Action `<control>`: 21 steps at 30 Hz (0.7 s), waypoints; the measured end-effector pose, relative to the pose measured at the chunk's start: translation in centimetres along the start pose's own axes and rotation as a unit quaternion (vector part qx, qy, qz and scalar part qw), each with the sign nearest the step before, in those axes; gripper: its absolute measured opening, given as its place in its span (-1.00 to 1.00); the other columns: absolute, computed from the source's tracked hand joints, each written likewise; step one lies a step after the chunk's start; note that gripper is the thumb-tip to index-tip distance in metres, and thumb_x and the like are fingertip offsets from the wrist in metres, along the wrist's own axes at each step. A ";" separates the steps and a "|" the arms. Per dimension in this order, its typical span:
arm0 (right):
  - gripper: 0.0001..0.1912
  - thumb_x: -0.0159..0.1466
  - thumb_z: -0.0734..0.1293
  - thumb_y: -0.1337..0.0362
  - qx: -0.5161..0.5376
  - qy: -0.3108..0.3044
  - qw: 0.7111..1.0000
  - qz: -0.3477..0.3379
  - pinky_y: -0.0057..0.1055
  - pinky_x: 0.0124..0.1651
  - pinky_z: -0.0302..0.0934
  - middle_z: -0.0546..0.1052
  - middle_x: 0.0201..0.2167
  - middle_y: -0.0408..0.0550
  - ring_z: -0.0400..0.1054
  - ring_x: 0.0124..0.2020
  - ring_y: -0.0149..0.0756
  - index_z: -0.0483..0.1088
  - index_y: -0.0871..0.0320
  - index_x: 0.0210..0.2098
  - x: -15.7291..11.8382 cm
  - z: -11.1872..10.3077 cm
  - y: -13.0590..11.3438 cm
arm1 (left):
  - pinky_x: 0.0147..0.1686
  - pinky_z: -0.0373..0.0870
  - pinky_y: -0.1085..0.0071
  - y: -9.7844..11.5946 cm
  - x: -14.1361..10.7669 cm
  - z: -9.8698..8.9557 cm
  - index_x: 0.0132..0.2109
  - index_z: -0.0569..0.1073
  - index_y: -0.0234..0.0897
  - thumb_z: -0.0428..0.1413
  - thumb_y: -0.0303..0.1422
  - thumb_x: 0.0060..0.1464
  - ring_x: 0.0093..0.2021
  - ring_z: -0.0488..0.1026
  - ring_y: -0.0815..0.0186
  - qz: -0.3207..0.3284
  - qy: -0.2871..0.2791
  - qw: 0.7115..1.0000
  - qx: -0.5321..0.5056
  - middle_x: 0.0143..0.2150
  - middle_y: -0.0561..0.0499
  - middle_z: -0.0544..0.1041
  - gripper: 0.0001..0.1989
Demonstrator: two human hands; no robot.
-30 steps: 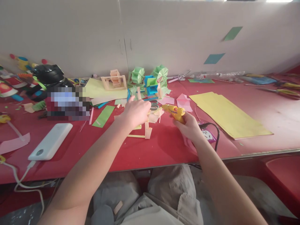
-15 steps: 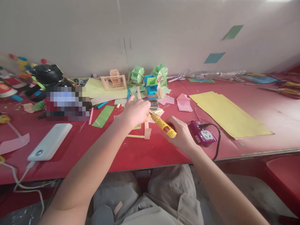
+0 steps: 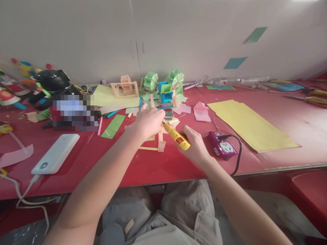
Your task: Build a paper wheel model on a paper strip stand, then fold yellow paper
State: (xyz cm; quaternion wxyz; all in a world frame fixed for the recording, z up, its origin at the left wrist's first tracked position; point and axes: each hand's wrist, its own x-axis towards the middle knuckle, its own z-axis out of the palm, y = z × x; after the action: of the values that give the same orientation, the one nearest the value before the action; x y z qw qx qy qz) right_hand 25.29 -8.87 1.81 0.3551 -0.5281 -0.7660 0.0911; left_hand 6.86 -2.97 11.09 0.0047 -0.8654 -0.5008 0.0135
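My right hand [image 3: 194, 143] is wrapped round a yellow glue gun [image 3: 176, 136], its tip pointing up and left. The tip is close to the fingers of my left hand [image 3: 150, 120]. Those fingers are closed over a small paper frame, and what they pinch is hidden. Below them, a peach paper strip [image 3: 161, 146] and a pale yellow stick [image 3: 148, 148] of the frame show on the red table [image 3: 153, 170]. Grey-handled scissors [image 3: 169, 114] lie just behind my left hand.
Green pleated paper wheels [image 3: 176, 79], a blue-green paper wheel [image 3: 165, 92] and a peach frame [image 3: 124, 89] stand behind. A purple socket block [image 3: 222, 146] and yellow sheets [image 3: 252, 126] lie right; a white power bank [image 3: 56, 153] and green strip [image 3: 113, 126] lie left.
The glue gun's back end has shifted slightly left and down with my right hand. My left hand keeps its place over the frame. The whole view has shifted slightly.
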 end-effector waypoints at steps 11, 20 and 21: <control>-0.74 0.10 0.27 0.27 -0.003 0.014 1.000 0.000 -0.44 -0.43 0.00 0.29 -0.51 -0.19 0.12 -0.51 -0.35 0.01 0.04 -0.42 0.0 0.2 0.2 | 0.30 0.11 0.02 0.0 0.0 0.0 -0.18 0.49 -0.26 0.05 -0.59 0.00 -0.12 0.56 0.15 -0.002 0.000 1.000 0.005 -0.26 -0.06 0.62 -0.75; -0.75 0.06 0.29 0.29 -0.008 0.017 0.999 0.033 -0.44 -0.45 -0.03 0.30 -0.50 -0.19 0.12 -0.52 -0.36 0.04 0.05 -0.42 -0.3 -0.1 0.5 | 0.29 0.11 0.04 0.0 0.2 0.1 -0.18 0.51 -0.25 0.08 -0.56 0.04 -0.12 0.56 0.15 -0.005 0.000 1.000 -0.002 -0.25 -0.05 0.62 -0.78; -0.75 0.06 0.29 0.29 -0.006 0.021 0.999 0.040 -0.43 -0.46 -0.04 0.31 -0.51 -0.19 0.13 -0.51 -0.37 0.06 0.05 -0.43 -0.4 -0.1 0.6 | 0.28 0.11 0.05 0.0 0.1 0.0 -0.17 0.51 -0.25 0.08 -0.56 0.04 -0.11 0.56 0.15 -0.006 -0.001 1.000 -0.003 -0.23 -0.05 0.63 -0.78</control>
State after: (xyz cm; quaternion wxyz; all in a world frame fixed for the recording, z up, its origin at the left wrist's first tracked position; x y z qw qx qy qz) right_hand 25.87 -9.01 1.43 0.3641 -0.5626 -0.7369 0.0891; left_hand 6.91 -2.84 11.04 0.0015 -0.8626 -0.5058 0.0122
